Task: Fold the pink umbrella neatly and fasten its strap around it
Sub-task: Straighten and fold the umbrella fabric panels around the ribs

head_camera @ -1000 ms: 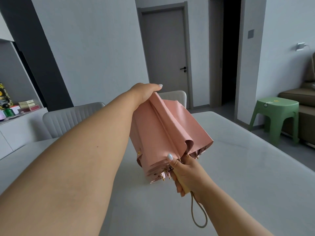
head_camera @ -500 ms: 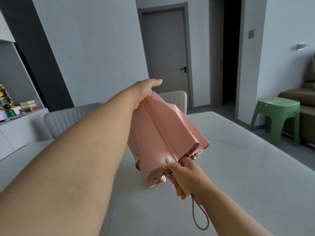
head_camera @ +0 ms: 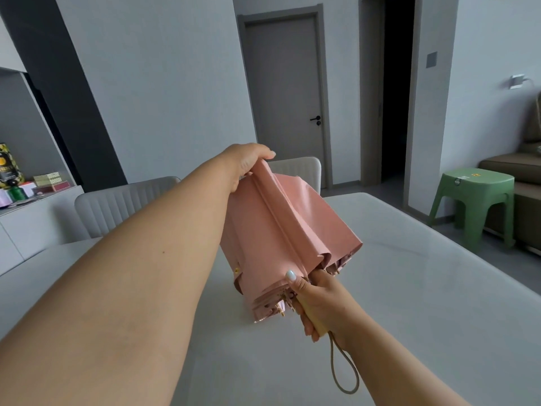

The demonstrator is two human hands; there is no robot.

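The pink umbrella [head_camera: 281, 238] is collapsed and held in the air above the grey table [head_camera: 409, 288], its top pointing away from me. My left hand [head_camera: 248, 162] grips the far top end, fingers curled over the fabric. My right hand [head_camera: 319, 300] grips the pale yellow handle at the near end, thumb pressed on the canopy's edge. The canopy folds hang loose and uneven around the shaft. A tan wrist loop [head_camera: 344, 367] dangles below the handle. A small pink strap with a gold snap [head_camera: 236, 269] hangs at the canopy's left lower edge.
Two pale upholstered chairs [head_camera: 117, 206] stand at the table's far side. A green plastic stool [head_camera: 474, 197] and a brown sofa [head_camera: 524, 171] are on the right. A white sideboard [head_camera: 26, 218] with boxes stands at the left. A closed grey door [head_camera: 287, 92] is ahead.
The umbrella has shifted only slightly; the loose folds on the right have settled a little. Both hands keep the same hold.
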